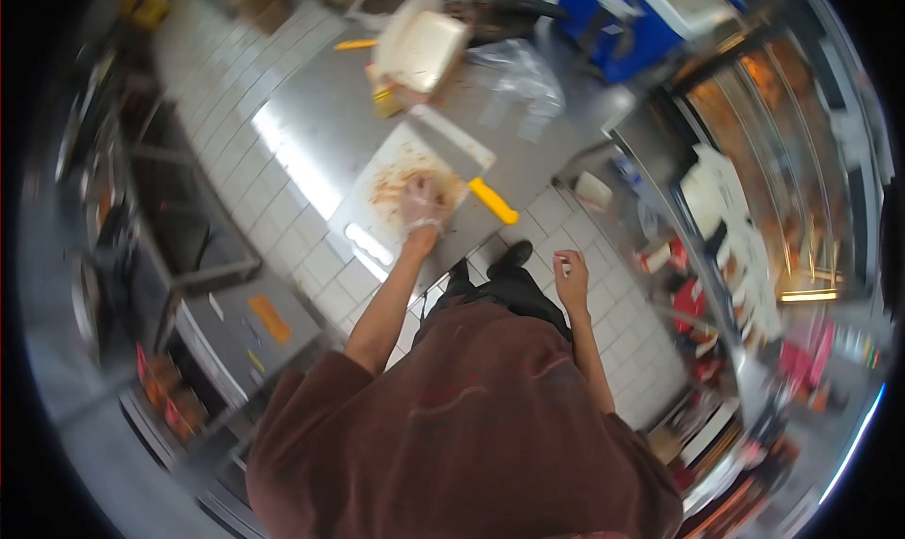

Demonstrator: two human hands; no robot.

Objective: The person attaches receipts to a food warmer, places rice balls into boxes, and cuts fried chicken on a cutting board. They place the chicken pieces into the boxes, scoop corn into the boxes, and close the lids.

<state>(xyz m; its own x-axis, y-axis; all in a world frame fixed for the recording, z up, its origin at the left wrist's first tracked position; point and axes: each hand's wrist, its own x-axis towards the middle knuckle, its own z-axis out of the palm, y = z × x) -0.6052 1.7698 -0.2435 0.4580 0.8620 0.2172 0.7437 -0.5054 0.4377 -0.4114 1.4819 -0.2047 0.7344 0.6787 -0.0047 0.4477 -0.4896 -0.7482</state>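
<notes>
My left hand (423,204), in a clear glove, is over the right part of a white cutting board (363,199) with brown-orange food bits and stains. Blur hides its fingertips and anything under them. Beside the board, to its right, lies a knife with a yellow handle (494,201), touched by neither hand. My right hand (570,267) is bare and held in the air off the table's edge, its fingers curled; a small pale spot shows at them, too small to name.
On the metal table (316,105) behind the board are a cream tray (434,49) and a crumpled clear plastic bag (528,82). A blue container (613,30) is at the back. A glass-fronted food case (764,115) stands at right, a metal rack (174,199) at left.
</notes>
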